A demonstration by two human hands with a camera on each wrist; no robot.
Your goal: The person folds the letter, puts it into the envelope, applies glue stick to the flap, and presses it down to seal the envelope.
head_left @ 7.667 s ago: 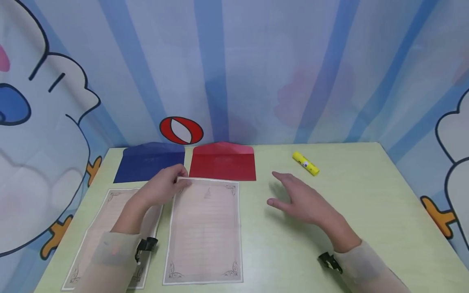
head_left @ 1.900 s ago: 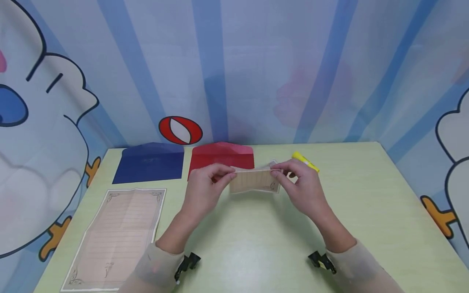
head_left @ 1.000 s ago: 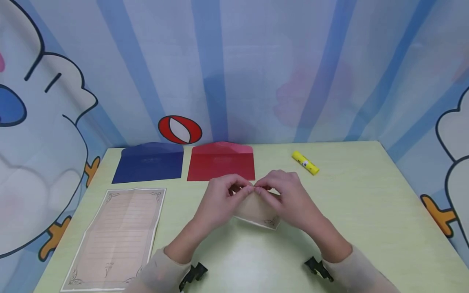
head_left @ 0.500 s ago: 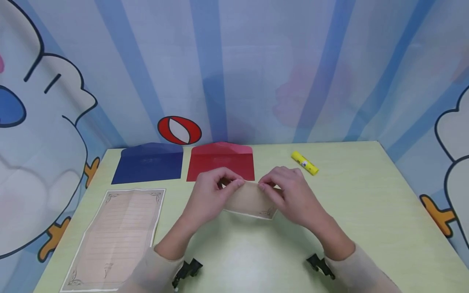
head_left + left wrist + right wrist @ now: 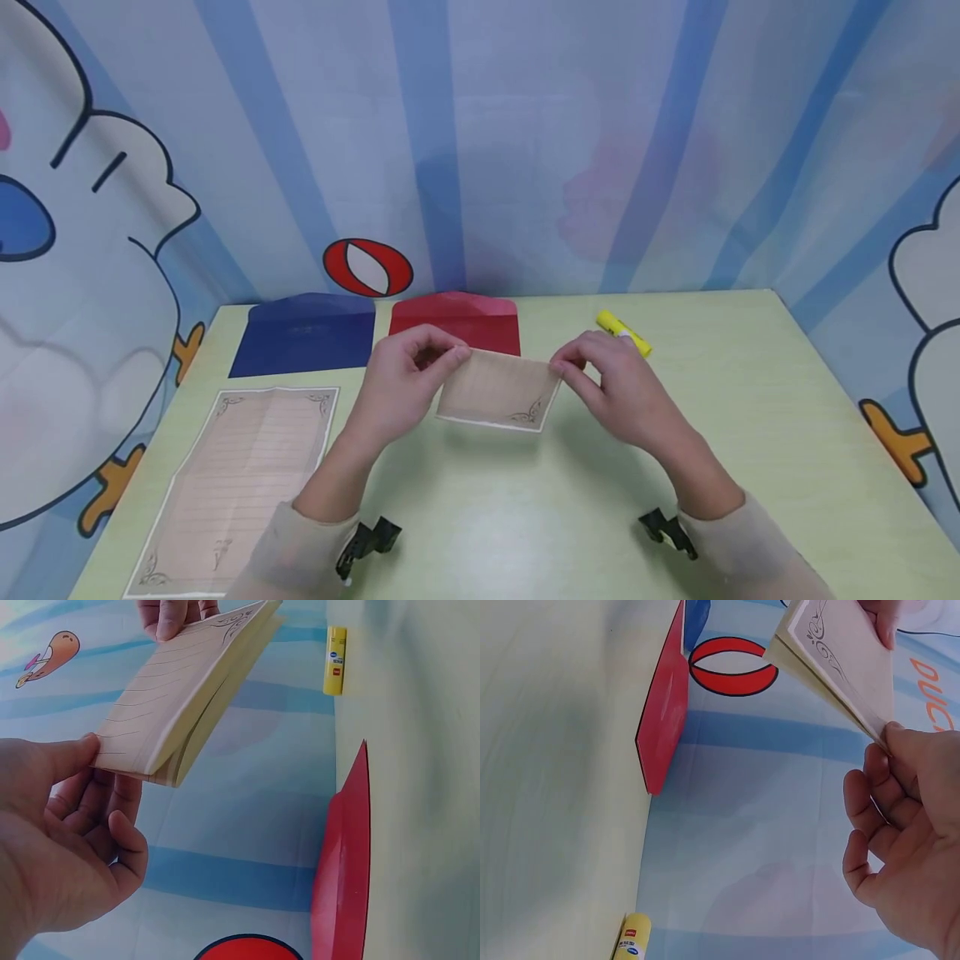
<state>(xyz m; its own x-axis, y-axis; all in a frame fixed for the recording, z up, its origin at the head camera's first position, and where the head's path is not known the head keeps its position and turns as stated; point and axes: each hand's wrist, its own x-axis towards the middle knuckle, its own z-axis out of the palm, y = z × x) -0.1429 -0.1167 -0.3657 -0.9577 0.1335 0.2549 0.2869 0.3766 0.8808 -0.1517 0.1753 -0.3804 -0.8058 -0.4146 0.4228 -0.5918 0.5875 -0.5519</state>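
Note:
A sheet of lined letter paper (image 5: 498, 390), folded into a small rectangle, hangs between both hands above the table. My left hand (image 5: 405, 379) pinches its upper left corner between thumb and fingers. At the upper right corner, my right hand (image 5: 618, 387) pinches it the same way. Several layers of the folded letter paper (image 5: 169, 705) show apart at the edge in the left wrist view. From the right wrist, a corner ornament is visible on the folded letter paper (image 5: 840, 660), with the right thumb on its edge.
An unfolded sheet of letter paper (image 5: 247, 475) lies on the table at the left. A blue envelope (image 5: 303, 342) and a red envelope (image 5: 457, 321) lie along the back edge, flaps raised. A yellow glue stick (image 5: 618, 325) lies behind the right hand.
The flat middle sheet was lifted and folded small. Over the last second the hands slid apart along its top edge to the corners and rose slightly.

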